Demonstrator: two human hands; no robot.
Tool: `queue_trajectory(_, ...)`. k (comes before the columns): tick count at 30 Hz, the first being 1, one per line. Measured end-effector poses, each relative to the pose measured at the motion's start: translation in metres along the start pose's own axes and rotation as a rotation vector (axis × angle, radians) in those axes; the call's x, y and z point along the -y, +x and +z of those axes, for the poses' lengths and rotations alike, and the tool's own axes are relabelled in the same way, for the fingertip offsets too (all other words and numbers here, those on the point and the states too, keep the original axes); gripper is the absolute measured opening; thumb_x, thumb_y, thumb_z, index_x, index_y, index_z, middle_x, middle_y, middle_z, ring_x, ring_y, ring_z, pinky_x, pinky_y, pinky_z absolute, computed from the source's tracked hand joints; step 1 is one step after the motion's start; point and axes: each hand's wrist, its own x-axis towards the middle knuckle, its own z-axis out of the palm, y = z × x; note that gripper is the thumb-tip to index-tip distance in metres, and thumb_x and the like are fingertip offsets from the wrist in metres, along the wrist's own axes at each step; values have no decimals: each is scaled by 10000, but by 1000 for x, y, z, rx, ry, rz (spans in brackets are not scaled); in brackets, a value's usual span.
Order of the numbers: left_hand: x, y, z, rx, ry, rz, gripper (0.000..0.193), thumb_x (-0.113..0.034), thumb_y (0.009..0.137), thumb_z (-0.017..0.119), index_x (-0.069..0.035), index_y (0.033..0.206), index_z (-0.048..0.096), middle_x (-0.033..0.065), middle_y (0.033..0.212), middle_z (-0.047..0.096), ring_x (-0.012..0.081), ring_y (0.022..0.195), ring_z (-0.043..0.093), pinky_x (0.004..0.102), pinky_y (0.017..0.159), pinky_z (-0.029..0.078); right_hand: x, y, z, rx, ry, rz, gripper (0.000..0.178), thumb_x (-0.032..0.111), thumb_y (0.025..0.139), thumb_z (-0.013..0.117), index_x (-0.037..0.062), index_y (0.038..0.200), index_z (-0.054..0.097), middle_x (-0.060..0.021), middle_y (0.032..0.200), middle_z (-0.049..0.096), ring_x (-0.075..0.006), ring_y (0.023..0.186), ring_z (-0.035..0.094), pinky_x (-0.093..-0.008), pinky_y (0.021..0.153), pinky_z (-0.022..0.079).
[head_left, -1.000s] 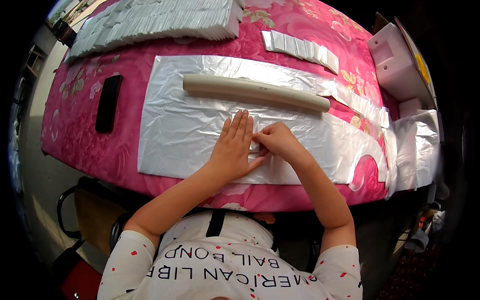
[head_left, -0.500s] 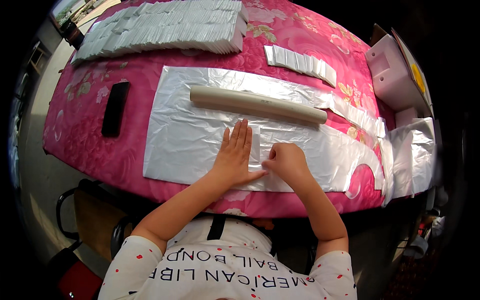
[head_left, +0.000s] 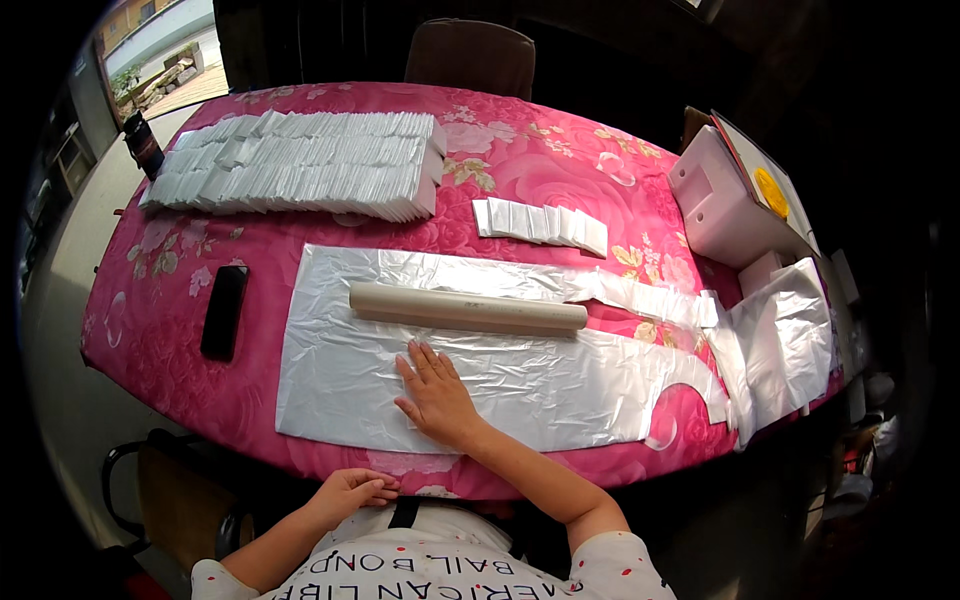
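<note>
Pink floral cloth covers the bench, with a chair at its far side and daylight entering at the far left. From my remote position I confirm the layout as follows.

Work material: one flat, wrinkled plastic bag, silvery white, occupies the near middle of the bench. A curved cut-out is visible at its right end, and two strips extend right toward a crumpled plastic bundle at the right edge.

Tube: the beige tube lies lengthwise on the bag, toward its far side.

Right hand: palm down on the bag, on the near side of the tube and apart from it. I observe its fingers extended and slightly apart, gripping nothing.

Left hand: at the near edge of the bench, clear of the bag. Its fingers are loosely bent; I cannot tell whether the tips meet or whether they touch the cloth.

Surroundings: a black phone lies left of the bag. I locate a large block of folded white packets at far left, a short row of packets beyond the tube, and a white foam box at far right.
</note>
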Motion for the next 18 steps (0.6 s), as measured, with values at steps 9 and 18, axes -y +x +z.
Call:
queue_trajectory(9,50,-10,-9,-300,-186,-21,192,-99,894,524,40,1010,589,149,988,620,205,868,629,274,734,528,101,-47,31,201,296,-105,542,352,903,438,48,1340,336,-188,1452,195,-323,1367,126,-475,1089,101)
queue_trajectory(18,-34,-15,17,-340,839,616,280,-121,724,702,-35,983,639,127,913,657,203,823,646,299,710,511,9,-29,-67,70,303,-409,113,182,771,650,90,771,586,-80,1176,522,-281,1252,356,-495,1045,247)
